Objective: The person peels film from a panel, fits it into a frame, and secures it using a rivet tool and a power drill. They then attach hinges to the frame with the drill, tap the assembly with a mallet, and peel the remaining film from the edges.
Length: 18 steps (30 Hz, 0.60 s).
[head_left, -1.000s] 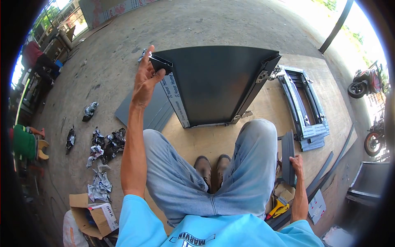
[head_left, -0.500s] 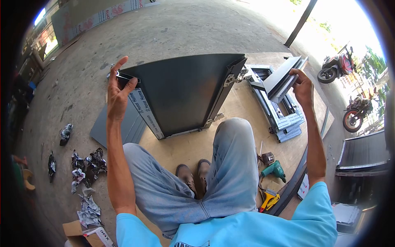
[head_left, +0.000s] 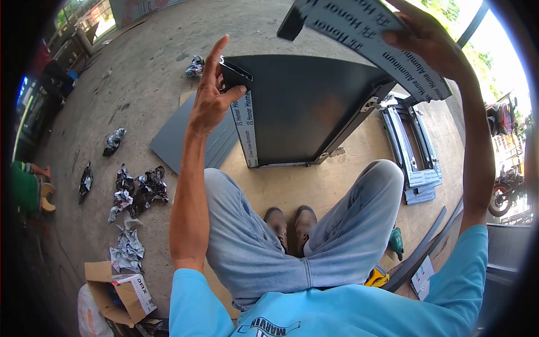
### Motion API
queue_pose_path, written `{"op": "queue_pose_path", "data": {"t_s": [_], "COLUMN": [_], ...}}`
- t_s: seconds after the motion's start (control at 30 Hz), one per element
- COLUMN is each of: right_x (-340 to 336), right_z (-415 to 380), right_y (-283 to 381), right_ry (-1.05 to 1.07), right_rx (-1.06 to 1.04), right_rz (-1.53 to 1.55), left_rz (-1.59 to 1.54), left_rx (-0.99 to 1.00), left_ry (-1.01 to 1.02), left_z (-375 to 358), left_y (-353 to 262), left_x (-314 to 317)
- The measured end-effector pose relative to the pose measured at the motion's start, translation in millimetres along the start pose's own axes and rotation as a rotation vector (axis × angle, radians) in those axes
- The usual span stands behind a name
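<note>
A dark panel (head_left: 306, 106) stands upright on the board between my knees and the open floor, edged with aluminium profiles and fitted with metal hinges along its right side. My left hand (head_left: 213, 104) grips the upper left corner, thumb on the profile end and index finger stretched upward. Raised above the panel's right corner, my right hand (head_left: 429, 45) holds an aluminium profile (head_left: 370, 42) covered in printed protective film. The profile slants down to the right and hides part of the panel's top edge.
Right of the panel lies an assembled aluminium frame (head_left: 412, 149). A green drill (head_left: 396, 242) rests beside my right knee. Crumpled film (head_left: 150, 188) and a cardboard box (head_left: 126, 297) are at left. Another person's green sleeve (head_left: 25, 188) shows at the far left; a motorcycle (head_left: 502, 188) stands right.
My right hand has lifted the aluminium profile from over the frame up and left, above the panel's right corner. My left hand keeps its grip on the panel corner. The view has shifted.
</note>
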State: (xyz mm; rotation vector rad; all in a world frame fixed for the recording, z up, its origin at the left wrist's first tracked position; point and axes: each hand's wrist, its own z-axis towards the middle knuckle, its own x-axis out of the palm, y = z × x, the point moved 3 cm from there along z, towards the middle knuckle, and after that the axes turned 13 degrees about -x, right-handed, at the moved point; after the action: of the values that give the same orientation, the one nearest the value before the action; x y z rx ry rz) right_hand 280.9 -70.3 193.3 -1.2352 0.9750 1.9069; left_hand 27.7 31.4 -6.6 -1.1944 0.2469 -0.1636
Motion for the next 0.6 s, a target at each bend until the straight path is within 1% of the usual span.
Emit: {"op": "queue_pose_path", "data": {"t_s": [0.03, 0.07, 0.1, 0.17, 0.2, 0.27, 0.3, 0.33, 0.37, 0.4, 0.43, 0.5, 0.53, 0.6], "right_x": [13, 26, 29, 39, 46, 61, 61, 61, 60, 56, 49, 52, 58, 65], "right_z": [13, 26, 33, 47, 49, 56, 58, 61, 62, 61, 59, 68, 71, 70], "right_y": [3, -11, -4, 10, 4, -3, -1, 3, 6, 12, 20, 16, 5, -5], "right_ry": [0.05, 0.136, 0.141, 0.249, 0.258, 0.16, 0.161, 0.155, 0.151, 0.155, 0.17, 0.222, 0.222, 0.117], "right_rx": [-0.013, -0.14, -0.141, 0.04, 0.042, -0.279, -0.279, -0.236, -0.191, -0.189, -0.207, -0.134, -0.131, -0.39], "right_rz": [-0.188, -0.225, -0.219, -0.102, -0.1, -0.02, -0.02, -0.039, -0.056, -0.053, -0.06, -0.079, -0.076, -0.037], "left_rz": [0.023, 0.047, 0.048, -0.111, -0.116, -0.214, -0.202, -0.204, -0.182, -0.16, -0.16, -0.187, -0.186, -0.135], "left_rx": [0.017, 0.03, 0.022, -0.036, -0.044, -0.003, 0.011, 0.007, -0.003, -0.013, -0.017, -0.032, -0.035, -0.044], "left_ry": [-0.003, -0.004, -0.006, 0.019, 0.018, -0.065, -0.089, -0.089, -0.048, -0.006, -0.007, -0.017, -0.014, -0.113], "left_z": [0, 0, -1, -1, 0, 6, 6, 7, 8, 9, 10, 8, 7, 6], "left_y": [1, 3, 3, 3, 7, 13, 13, 15, 17, 16, 16, 14, 12, 8], "left_x": [-2, -3, -4, -2, -1, -2, -1, -4, -5, -5, -4, 1, 4, 5]}}
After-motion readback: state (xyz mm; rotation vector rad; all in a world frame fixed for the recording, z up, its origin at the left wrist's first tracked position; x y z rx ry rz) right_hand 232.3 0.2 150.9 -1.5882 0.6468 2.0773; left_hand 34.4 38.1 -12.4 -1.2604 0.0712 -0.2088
